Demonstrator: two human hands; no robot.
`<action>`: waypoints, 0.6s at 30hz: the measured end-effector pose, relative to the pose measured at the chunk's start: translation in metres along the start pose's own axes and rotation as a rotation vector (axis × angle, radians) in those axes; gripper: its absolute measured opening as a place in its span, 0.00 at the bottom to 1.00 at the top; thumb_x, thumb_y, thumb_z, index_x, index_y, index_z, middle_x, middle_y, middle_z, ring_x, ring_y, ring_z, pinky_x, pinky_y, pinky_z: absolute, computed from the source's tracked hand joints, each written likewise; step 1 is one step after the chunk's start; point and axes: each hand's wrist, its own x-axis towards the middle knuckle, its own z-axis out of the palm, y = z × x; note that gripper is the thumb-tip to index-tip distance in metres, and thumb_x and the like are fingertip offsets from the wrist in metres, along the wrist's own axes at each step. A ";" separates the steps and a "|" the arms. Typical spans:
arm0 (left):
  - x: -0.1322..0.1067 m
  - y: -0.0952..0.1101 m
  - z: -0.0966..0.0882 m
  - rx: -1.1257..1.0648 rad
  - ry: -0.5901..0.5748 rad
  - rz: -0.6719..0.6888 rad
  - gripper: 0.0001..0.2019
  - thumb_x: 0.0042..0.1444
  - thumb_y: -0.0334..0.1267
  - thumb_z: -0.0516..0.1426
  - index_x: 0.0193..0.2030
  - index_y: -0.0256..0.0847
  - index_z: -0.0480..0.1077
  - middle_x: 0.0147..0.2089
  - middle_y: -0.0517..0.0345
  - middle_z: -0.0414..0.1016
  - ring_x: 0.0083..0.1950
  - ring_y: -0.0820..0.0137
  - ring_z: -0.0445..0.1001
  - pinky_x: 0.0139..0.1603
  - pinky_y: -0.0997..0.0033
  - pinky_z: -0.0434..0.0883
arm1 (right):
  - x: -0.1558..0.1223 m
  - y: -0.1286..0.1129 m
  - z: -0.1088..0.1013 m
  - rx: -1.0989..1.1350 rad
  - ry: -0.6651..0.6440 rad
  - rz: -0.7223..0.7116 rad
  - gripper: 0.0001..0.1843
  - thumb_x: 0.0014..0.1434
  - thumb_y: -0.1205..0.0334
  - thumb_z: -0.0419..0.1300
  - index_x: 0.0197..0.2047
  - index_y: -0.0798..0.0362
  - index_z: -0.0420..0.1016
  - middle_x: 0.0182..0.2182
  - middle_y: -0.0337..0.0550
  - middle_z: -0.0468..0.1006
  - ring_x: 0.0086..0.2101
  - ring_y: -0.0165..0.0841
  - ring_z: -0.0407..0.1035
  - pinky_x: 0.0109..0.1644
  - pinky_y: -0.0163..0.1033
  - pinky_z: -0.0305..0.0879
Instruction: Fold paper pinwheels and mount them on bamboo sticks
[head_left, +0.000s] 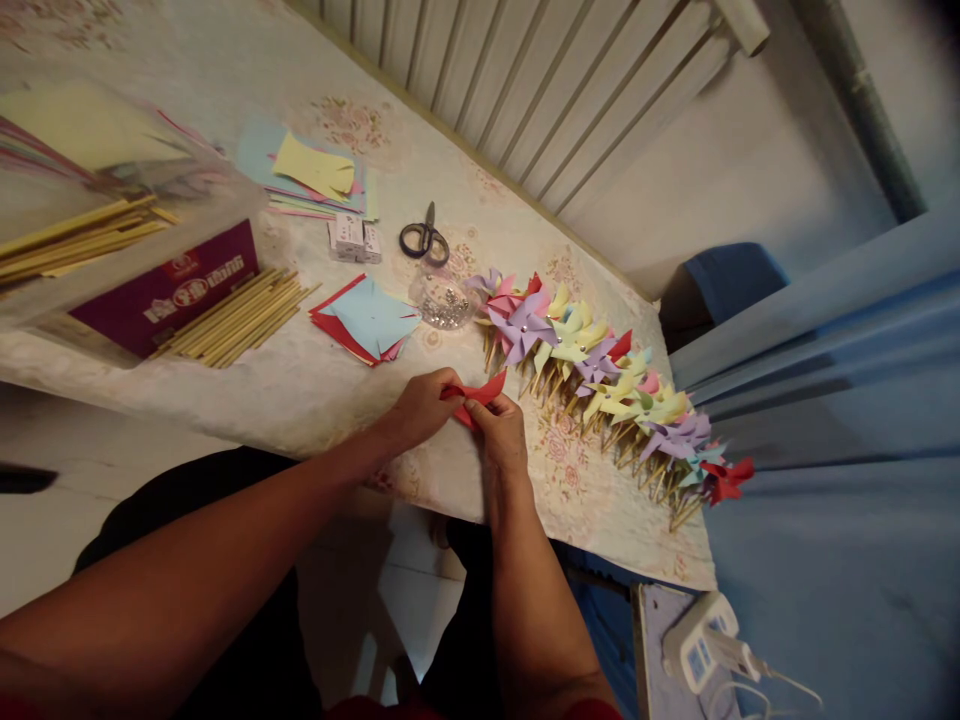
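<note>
Both hands meet at the table's near edge on a folded piece of red paper (480, 392). My left hand (421, 404) pinches its left end, and my right hand (501, 432) grips it from below with curled fingers. Just to the right lies a long row of finished paper pinwheels (600, 372) in purple, yellow, pink and red, on wooden sticks. A stack of cut paper squares (367, 320), light blue on red, lies just beyond my hands.
A small clear dish of pins (444, 302), scissors (424, 240), small white boxes (354, 238) and loose coloured sheets (311, 172) lie farther back. Wooden sticks (236, 318) rest by a purple box (169, 290) at left. A power strip (701, 640) sits low right.
</note>
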 end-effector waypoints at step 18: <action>0.001 -0.001 -0.002 -0.235 -0.095 -0.078 0.07 0.45 0.38 0.60 0.32 0.40 0.71 0.29 0.59 0.77 0.33 0.67 0.74 0.33 0.70 0.69 | -0.001 -0.006 0.003 0.052 0.001 0.046 0.13 0.45 0.57 0.70 0.35 0.53 0.83 0.31 0.40 0.84 0.29 0.32 0.75 0.39 0.38 0.71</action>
